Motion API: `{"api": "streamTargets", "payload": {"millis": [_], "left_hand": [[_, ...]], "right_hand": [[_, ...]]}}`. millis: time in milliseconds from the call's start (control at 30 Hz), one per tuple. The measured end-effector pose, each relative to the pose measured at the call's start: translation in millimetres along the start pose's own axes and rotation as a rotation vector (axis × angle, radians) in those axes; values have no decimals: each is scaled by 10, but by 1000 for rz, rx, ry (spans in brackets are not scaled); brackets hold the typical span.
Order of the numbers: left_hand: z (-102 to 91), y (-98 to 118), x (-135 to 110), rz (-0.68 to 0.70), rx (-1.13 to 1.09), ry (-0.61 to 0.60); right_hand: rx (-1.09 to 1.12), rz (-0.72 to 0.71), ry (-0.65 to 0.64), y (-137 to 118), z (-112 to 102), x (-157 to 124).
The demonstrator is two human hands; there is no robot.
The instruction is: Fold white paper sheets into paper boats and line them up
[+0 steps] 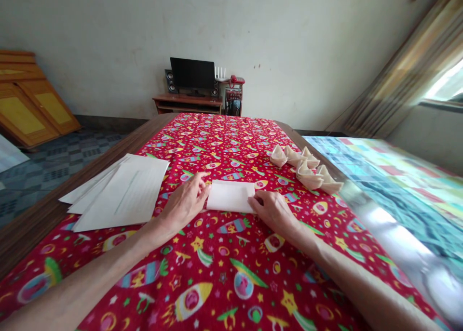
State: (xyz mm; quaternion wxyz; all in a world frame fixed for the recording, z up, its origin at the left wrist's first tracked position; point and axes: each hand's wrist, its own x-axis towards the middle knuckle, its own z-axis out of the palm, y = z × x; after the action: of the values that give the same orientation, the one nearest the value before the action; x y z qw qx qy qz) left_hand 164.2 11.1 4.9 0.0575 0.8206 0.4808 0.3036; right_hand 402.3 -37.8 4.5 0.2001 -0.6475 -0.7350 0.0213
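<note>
A folded white sheet of paper (230,196) lies flat on the red patterned cloth in front of me. My left hand (188,193) is at its left edge, thumb against the paper, index finger raised and apart from the thumb. At the lower right corner, my right hand (275,209) has its fingers curled and closed on the paper's edge. Left of my left hand lies a fanned stack of white paper sheets (123,191). Several folded paper pieces (309,179), boat-like with pointed tips, stand in a group beyond my right hand.
The red cloth (224,254) covers a long wooden table (34,225). Beyond its far end stand a monitor (193,74), speakers and a red telephone (237,80). A wooden cabinet (32,99) is at the left, a bed with a patterned cover (405,177) at the right.
</note>
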Motion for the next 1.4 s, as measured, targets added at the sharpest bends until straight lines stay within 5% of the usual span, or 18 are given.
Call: {"api": "streamTargets", "payload": {"millis": [67, 167, 267, 500, 1400], "left_hand": [[-30, 97, -24, 150, 27, 92], [-33, 286, -117, 460, 76, -102], [42, 392, -216, 572, 123, -238], [151, 342, -255, 485, 146, -305], [162, 358, -338, 462, 138, -316]], "right_hand": [[3, 8, 2, -1, 7, -3], [5, 25, 17, 0, 21, -8], [-35, 31, 46, 4, 41, -17], [-172, 34, 144, 31, 111, -6], [-157, 31, 139, 41, 134, 19]]}}
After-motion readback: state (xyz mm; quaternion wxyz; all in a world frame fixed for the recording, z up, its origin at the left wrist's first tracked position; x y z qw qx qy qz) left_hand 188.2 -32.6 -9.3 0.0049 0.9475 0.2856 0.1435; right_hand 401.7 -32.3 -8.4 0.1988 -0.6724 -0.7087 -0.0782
